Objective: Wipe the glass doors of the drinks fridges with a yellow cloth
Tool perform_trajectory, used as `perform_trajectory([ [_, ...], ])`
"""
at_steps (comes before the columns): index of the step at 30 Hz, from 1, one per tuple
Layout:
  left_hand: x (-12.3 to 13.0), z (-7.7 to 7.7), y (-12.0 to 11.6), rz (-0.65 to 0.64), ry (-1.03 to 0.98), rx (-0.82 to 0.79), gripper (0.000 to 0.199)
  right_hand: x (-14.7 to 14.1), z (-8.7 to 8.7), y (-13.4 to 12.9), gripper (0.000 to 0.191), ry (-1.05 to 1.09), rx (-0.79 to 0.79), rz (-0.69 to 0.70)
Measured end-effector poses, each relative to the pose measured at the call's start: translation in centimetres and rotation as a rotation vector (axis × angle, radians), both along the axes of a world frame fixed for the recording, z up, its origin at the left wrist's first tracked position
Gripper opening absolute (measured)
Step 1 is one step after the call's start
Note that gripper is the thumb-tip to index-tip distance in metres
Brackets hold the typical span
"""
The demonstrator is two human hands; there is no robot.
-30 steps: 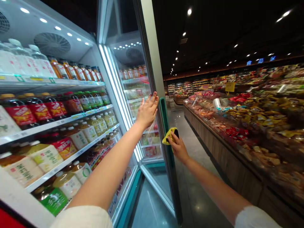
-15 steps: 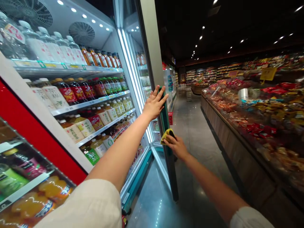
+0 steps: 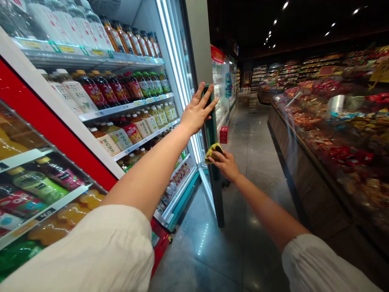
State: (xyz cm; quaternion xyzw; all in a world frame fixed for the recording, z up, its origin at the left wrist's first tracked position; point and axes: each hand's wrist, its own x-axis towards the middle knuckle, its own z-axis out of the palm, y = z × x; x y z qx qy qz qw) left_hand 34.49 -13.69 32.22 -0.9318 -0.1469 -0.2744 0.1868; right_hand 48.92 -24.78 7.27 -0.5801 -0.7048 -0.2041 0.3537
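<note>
Round swings the view since a second ago: the door I saw through broadly is now nearly edge-on, and more of the red-framed cooler has come in at left. Biggest first: one lit beverage cooler (image 3: 142,18), packed with bottles, fills the left side, and in front of it that second, red-framed cooler (image 3: 60,135). Across the aisle floor (image 3: 258,154) runs one wood-sided display counter (image 3: 291,152), heaped with packets, well apart from my hands. One glass door (image 3: 197,40) stands open in the middle, jutting out between cooler and aisle. Beyond it sits one red box (image 3: 224,135) on the floor. On the second visible shelf I count three dark bottles with orange caps (image 3: 105,90) at the front.

Two hands on the door now! My left hand (image 3: 199,109) is spread wide, fingers lying over the door edge by the top of the green handle (image 3: 212,121). My right hand (image 3: 227,164), lower down, pinches one yellow cloth (image 3: 212,153) between thumb and fingers, right at that handle.
</note>
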Motion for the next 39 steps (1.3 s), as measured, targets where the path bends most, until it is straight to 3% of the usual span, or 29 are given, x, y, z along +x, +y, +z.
perform_trajectory([
  [3, -0.4, 0.0, 0.4, -0.012, 0.024, 0.021, 0.064, -0.5, -3.9, -2.3, 0.032, -0.094, -0.138, 0.071],
  [5, -0.7, -0.1, 0.7, -0.036, 0.020, 0.017, 0.062, -0.3, -4.0, -2.6, 0.030, -0.132, -0.165, 0.098],
  [8, -1.2, -0.2, 1.0, -0.055, 0.003, 0.002, 0.061, -0.1, -0.6, -1.2, 0.032, -0.146, -0.104, 0.069],
  [12, -1.8, -0.5, 1.4, -0.057, -0.020, 0.011, 0.064, -0.6, 4.3, 1.2, 0.044, 0.013, 0.133, -0.052],
  [14, -2.4, -0.6, 1.6, -0.045, -0.036, 0.034, 0.066, -1.2, 4.9, 1.6, 0.045, 0.068, 0.173, -0.014],
  [19, -4.6, -0.6, 1.6, 0.003, -0.024, 0.135, 0.080, -1.5, 4.7, 1.9, 0.042, 0.137, 0.193, 0.136],
  [21, -5.7, -0.7, 1.4, 0.055, -0.016, 0.145, 0.086, -1.6, 5.9, 2.6, 0.043, 0.235, 0.282, 0.130],
  [26, -8.4, -1.7, 1.1, 0.239, -0.132, 0.117, 0.087, -3.1, 12.8, 6.5, 0.052, 0.410, 0.431, 0.208],
  [30, -10.8, -2.4, 1.5, 0.207, -0.173, 0.082, 0.075, -5.9, 18.6, 9.6, 0.050, 0.383, 0.470, 0.299],
  [33, -12.6, -2.9, 2.0, 0.194, -0.223, 0.048, 0.077, -8.3, 23.0, 11.7, 0.047, 0.312, 0.502, 0.297],
  [39, -15.7, -4.3, 3.5, 0.251, -0.256, 0.041, 0.088, -12.9, 35.3, 15.6, 0.046, 0.074, 0.653, 0.153],
])
